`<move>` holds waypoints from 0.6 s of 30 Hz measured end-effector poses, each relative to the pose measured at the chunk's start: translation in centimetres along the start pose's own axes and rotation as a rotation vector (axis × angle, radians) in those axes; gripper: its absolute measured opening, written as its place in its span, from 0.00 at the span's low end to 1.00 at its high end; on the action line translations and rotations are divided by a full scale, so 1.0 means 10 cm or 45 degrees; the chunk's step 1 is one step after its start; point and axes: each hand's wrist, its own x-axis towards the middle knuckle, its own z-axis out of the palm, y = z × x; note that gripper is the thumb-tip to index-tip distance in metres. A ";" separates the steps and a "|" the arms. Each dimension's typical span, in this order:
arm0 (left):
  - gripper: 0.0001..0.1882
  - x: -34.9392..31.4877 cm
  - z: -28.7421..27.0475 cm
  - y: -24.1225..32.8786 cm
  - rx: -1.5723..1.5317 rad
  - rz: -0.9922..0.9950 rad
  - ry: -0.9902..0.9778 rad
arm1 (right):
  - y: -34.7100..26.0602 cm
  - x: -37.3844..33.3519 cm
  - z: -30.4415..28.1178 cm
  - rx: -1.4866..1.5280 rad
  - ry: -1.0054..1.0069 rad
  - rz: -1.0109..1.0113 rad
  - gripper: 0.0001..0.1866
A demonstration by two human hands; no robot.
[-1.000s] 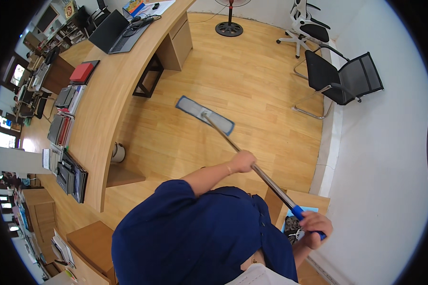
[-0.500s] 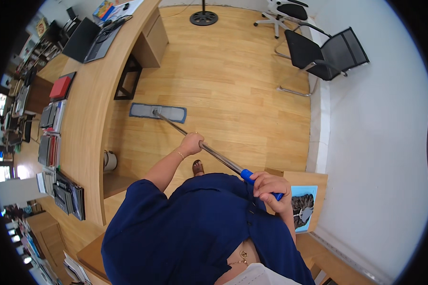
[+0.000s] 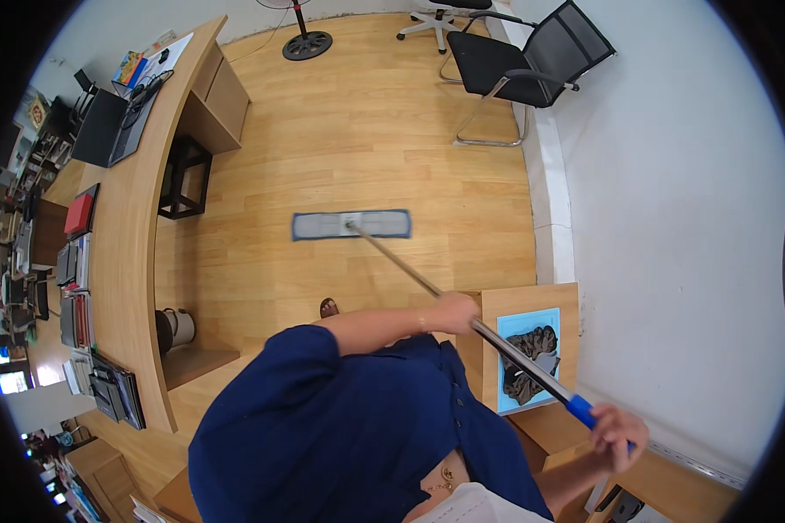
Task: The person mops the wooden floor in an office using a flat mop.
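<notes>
A flat floor mop (image 3: 323, 225) with a wide grey head and blue fringe lies flat on the wooden floor. Its metal pole slants from the head down to the right. My left hand (image 3: 453, 313) is closed round the middle of the pole, the forearm crossing in front of my body. At the pole's upper end, my right hand (image 3: 619, 436) grips the blue handle, out to the right near the wall. Under the pole, a light blue tray (image 3: 505, 326) holding a dark crumpled cloth rests on a low wooden cabinet (image 3: 565, 327).
A long wooden desk (image 3: 122, 253) with a laptop (image 3: 113, 126), binders and books runs along the left. A black stool (image 3: 186, 174) stands beneath it. At the back are a fan stand (image 3: 307, 45) and a black armchair (image 3: 488, 65) by the white wall (image 3: 672, 218).
The mop head has slid to the right over the floor. Both hands have moved right with the pole, the right hand also lower. The view has shifted a little.
</notes>
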 end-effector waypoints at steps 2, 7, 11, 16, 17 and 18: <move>0.11 0.38 0.28 0.30 -0.018 0.131 -0.040 | -0.22 -0.15 -0.29 -0.148 -0.017 -0.083 0.09; 0.18 0.90 0.28 1.02 -0.304 0.522 -0.293 | -0.60 -0.51 -0.51 -0.251 0.101 -0.413 0.19; 0.14 0.96 0.53 1.13 -0.254 0.484 -0.116 | -0.54 -0.60 -0.54 -0.334 0.077 -0.521 0.20; 0.09 0.63 0.53 1.03 -0.229 0.401 0.045 | -0.62 -0.45 -0.44 -0.901 -0.029 -0.855 0.20; 0.09 0.53 0.49 1.00 -0.249 0.368 0.077 | -0.63 -0.41 -0.45 -0.853 -0.072 -0.852 0.20; 0.08 0.43 0.44 0.94 -0.268 0.333 0.112 | -0.62 -0.35 -0.46 -0.801 -0.117 -0.850 0.20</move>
